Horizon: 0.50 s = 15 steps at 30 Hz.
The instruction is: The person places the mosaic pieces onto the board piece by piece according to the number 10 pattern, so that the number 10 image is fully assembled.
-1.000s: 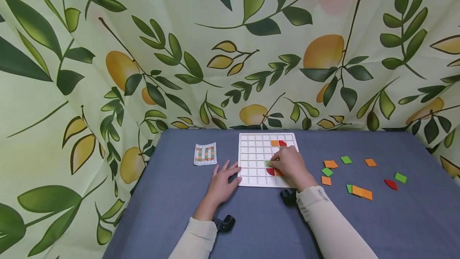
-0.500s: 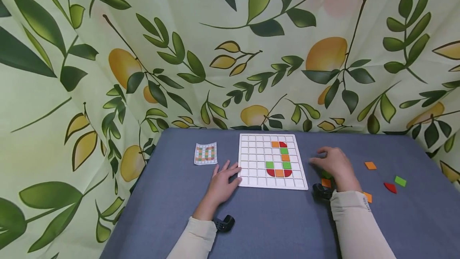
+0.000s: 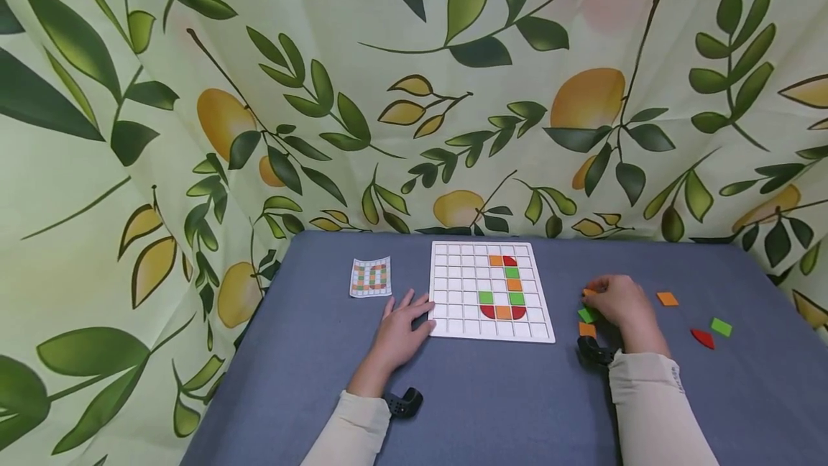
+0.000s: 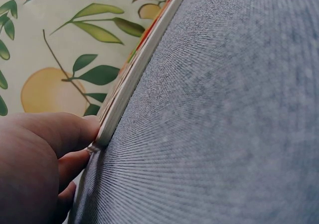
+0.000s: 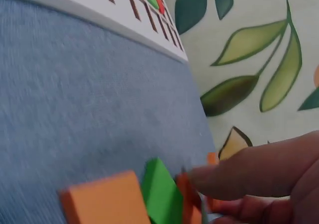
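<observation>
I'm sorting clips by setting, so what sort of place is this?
Probably an indoor tabletop puzzle spot: a table covered in blue-grey fabric, a white grid board with coloured tiles, and a leaf-and-fruit patterned backdrop behind.

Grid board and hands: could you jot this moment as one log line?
left hand: touching grid board edge | right hand: at orange tile, grip unclear | patterned card: left of grid board

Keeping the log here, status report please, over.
Left hand touching grid board. Right hand at orange tile, grip unclear. Board partly tiled. Nothing seen blocking between tile and board.
</observation>
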Motion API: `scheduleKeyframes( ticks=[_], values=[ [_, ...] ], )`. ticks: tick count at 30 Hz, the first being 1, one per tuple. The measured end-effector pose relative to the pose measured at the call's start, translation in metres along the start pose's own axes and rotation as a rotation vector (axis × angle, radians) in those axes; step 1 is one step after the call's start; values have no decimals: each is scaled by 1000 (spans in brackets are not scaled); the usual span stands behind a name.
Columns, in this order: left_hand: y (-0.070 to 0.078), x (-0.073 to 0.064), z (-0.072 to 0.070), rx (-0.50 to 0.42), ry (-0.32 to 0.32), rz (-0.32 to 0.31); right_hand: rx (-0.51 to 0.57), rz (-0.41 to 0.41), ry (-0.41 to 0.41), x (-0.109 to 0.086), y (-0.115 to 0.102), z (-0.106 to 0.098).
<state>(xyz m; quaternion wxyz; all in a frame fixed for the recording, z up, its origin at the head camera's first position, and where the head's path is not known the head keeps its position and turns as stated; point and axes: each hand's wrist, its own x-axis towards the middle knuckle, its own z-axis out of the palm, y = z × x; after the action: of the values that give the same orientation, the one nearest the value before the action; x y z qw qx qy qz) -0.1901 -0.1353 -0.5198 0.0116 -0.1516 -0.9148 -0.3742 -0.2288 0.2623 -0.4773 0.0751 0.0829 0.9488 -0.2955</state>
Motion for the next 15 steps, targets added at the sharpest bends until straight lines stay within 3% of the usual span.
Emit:
scheduleKeyframes(
  ticks=[4, 6, 11, 15],
  values=[
    [0, 0, -1, -2, -1, -7, 17, -112, 107, 4, -19, 17],
    [0, 0, -1, 3, 3, -7, 44, -168, 123, 7, -33, 28],
    [1, 0, -1, 7, 0, -5, 110, -235, 59, 15, -72, 48],
    [1, 0, 0, -2, 2, -13, 91, -313, -10, 23, -97, 60]
  ],
)
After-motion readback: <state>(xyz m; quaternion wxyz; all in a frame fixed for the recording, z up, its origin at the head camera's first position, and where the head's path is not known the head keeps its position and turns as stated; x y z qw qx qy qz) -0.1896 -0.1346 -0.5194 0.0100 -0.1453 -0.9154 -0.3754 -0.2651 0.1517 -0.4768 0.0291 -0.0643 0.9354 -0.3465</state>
